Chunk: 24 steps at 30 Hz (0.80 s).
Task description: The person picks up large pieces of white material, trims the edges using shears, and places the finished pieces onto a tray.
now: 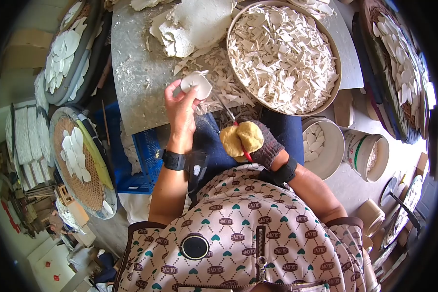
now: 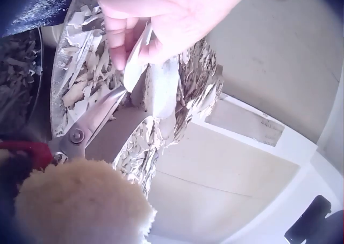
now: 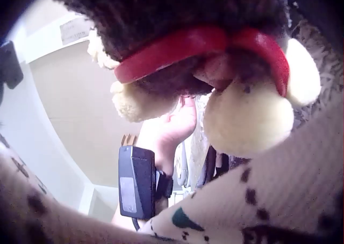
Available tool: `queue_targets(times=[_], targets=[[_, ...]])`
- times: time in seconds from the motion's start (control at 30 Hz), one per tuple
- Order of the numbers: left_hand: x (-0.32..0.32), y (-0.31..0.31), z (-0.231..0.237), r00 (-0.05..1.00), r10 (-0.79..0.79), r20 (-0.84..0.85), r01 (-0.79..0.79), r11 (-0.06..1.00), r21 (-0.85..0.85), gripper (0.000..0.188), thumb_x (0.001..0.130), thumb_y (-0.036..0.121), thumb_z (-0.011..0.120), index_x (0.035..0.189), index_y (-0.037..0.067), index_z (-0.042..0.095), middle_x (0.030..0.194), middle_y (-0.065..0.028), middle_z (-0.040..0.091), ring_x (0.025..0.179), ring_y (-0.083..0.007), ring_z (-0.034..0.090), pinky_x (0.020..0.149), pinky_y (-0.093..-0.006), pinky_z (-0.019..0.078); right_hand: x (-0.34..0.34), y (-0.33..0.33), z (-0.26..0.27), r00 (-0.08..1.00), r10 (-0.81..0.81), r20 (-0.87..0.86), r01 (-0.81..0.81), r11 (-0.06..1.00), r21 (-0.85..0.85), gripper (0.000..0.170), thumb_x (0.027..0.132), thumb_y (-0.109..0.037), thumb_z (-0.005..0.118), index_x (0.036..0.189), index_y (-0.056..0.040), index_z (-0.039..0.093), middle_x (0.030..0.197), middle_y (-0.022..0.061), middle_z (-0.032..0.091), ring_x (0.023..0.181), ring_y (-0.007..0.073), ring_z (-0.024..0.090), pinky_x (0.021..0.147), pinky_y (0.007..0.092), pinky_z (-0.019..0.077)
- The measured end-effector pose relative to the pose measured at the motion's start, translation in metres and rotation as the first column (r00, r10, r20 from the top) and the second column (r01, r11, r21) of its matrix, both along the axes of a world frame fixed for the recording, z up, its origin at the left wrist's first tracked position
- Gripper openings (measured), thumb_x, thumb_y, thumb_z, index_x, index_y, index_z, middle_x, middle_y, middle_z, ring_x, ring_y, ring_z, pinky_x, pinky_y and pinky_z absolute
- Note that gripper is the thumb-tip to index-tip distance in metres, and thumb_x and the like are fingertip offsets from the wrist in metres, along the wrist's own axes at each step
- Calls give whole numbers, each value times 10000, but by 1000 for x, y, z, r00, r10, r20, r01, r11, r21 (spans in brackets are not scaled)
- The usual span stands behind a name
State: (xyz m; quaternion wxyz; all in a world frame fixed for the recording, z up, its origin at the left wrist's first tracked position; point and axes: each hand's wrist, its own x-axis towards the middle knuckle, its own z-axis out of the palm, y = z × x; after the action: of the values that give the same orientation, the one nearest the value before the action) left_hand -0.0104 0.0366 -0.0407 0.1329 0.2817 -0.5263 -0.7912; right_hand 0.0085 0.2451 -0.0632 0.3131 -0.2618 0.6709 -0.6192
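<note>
My bare left hand (image 1: 180, 114) pinches a thin, flat white piece (image 1: 203, 87) between thumb and fingers, over the near edge of the metal table. A dark knit glove covers my right hand (image 1: 267, 146), which grips red-handled scissors. Thick yellow foam pads (image 1: 248, 138) bulge around its fingers and the handles. In the right wrist view the red handles (image 3: 172, 51) loop about the gloved fingers. The scissors' blades (image 2: 97, 118) reach toward the held piece in the left wrist view, their tips close to its lower edge.
A wide round tray (image 1: 337, 73) heaped with white shards stands on the metal table (image 1: 141, 73), beside a large white slab (image 1: 194, 24). Buckets (image 1: 326, 168) stand at the right. Round woven trays (image 1: 90, 170) of white pieces and a blue crate (image 1: 146, 175) are at the left.
</note>
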Motion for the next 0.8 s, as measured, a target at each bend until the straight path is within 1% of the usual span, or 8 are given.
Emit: queue_targets(times=[0.07,0.13,0.17,0.33,0.37,0.5,0.7,0.8], targets=[[-1,-1,1,1000,-12,-18,11,1000,-19,452,796,-2,606,1195,33,396,1019,-160,593,871,-237,621,700,-334,542,2,-3,-1,973,-16,228,39,994,-100,267,770,-191,671,980,-47,592,918,69,632,830,161,596,759,276,483],[0,-4,7,993,-112,-19,111,992,-56,444,808,12,599,1204,36,399,1020,-151,602,848,-215,626,678,-312,544,1,-9,2,733,76,676,198,927,-319,302,727,-225,664,979,-73,596,907,101,632,847,264,602,738,301,477],[1,-4,7,988,-152,-14,150,985,-81,440,812,19,597,1206,36,402,1013,-144,608,840,-204,627,668,-302,542,-9,-6,14,988,83,130,-60,983,-172,241,793,-184,592,998,-57,592,952,99,632,886,237,601,785,291,466],[8,9,21,944,-325,53,330,937,-119,426,824,45,592,1210,39,412,975,-112,632,812,-164,630,640,-266,532,-10,-5,13,976,12,216,22,988,-152,208,810,-158,586,989,-53,593,944,75,635,886,198,604,796,295,469],[8,12,21,960,-280,29,281,955,-92,432,794,-33,585,1189,-2,413,942,-132,631,777,-154,626,613,-258,538,-9,-6,13,966,2,260,40,986,-159,209,808,-165,595,983,-52,593,935,71,635,880,194,605,789,295,471],[11,9,14,949,-312,55,316,942,-114,430,812,9,593,1202,25,412,956,-116,632,813,-159,628,644,-261,527,-1,-6,13,911,-97,400,177,970,-167,208,809,-196,607,957,-52,599,907,59,637,841,191,608,746,291,477],[30,-10,19,945,-312,96,325,925,-196,414,807,-16,572,1194,22,430,973,-118,626,817,-164,627,653,-265,530,-2,-9,7,954,45,298,15,980,-197,190,824,-207,588,935,-55,609,875,83,642,807,204,613,727,287,479],[62,-75,40,987,-68,142,111,941,-319,408,809,-45,511,1208,9,443,1059,-118,594,897,-185,609,712,-289,532,7,-5,-7,914,8,406,40,993,-109,252,795,-222,664,931,-21,595,864,68,633,769,131,592,702,283,477]])
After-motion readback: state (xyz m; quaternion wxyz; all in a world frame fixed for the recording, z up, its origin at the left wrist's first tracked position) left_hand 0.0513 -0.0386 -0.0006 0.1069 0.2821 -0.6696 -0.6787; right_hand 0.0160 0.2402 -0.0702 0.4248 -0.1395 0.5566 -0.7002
